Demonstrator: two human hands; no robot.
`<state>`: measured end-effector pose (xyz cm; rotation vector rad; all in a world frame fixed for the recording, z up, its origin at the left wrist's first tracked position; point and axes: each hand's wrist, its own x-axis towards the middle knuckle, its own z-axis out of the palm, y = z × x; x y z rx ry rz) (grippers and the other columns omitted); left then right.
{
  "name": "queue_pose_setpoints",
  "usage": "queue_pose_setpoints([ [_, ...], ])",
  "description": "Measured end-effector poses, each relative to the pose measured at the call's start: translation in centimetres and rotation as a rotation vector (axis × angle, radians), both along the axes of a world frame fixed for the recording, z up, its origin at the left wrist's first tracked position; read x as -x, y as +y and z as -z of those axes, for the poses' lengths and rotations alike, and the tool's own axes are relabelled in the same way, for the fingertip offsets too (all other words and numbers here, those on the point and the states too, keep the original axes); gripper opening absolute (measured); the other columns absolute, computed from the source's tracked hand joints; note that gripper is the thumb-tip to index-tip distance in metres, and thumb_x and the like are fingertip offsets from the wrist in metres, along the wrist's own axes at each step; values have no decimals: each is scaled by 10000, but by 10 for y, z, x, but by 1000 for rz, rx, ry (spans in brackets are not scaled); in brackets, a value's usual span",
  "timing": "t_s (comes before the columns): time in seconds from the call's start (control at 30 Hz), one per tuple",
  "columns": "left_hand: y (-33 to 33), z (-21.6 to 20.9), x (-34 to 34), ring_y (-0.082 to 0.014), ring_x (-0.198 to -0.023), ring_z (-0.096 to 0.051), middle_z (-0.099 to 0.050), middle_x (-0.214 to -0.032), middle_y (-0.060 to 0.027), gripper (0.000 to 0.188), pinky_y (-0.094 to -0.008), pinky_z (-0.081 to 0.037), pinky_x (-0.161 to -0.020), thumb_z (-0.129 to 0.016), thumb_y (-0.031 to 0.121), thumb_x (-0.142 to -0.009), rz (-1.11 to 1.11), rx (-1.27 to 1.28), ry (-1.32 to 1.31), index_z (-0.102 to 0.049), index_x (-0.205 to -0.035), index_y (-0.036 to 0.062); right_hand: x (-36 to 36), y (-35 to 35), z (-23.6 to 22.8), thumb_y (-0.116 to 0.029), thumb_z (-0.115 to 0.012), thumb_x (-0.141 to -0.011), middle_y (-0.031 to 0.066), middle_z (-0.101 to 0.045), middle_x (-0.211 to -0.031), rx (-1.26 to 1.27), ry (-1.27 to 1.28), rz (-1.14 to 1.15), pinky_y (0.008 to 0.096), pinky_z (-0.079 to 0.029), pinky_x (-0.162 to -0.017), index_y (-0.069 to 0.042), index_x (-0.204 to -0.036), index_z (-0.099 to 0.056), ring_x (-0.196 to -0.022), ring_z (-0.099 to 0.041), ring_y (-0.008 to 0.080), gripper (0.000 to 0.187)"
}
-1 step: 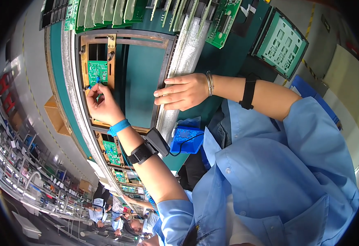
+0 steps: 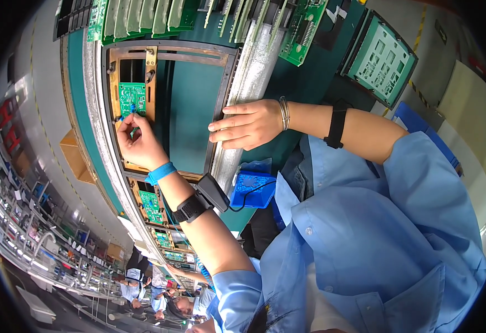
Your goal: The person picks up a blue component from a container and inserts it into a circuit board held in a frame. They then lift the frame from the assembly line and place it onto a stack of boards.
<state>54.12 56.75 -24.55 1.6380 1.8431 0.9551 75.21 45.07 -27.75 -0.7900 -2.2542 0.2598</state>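
Fingertips of the left hand (image 2: 137, 145) pinch at the lower edge of the green board (image 2: 132, 98) seated in the brown frame (image 2: 172, 53), just as a moment ago, while the right hand (image 2: 249, 124) lies flat and loose on the frame's right rail, so the board remains in its slot.

circuit board (image 2: 131, 97) corner hidden by left hand (image 2: 138, 144)

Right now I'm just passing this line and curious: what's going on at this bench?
A person in a blue shirt works on a green circuit board seated in a framed carrier. The left hand pinches a small blue part at the board's lower edge. The right hand rests flat on the carrier's right rail. More boards sit in carriers further along the line.
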Motion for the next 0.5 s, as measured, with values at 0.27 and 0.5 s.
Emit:
queue_pose_setpoints([
  [0.27,1,-1,1,-105,-698,-541,-594,-792,-55,133,-212,-446,-638,-627,63,-758,10,38,32,-579,-859,-8,-3,2,-1,-322,-530,-749,8,-491,-1208,-25,-25,9,389,-276,-1001,-173,-954,-573,-1165,-421,172,257],
  [0.5,1,-1,0,-59,-625,-504,-578,-728,-20,121,-163,-392,-538,-627,67,-754,33,-35,11,-584,-850,7,-3,3,1,-317,-529,-741,10,-490,-1211,-16,-7,5,389,-277,-1002,-173,-961,-569,-1158,-430,175,265],
])
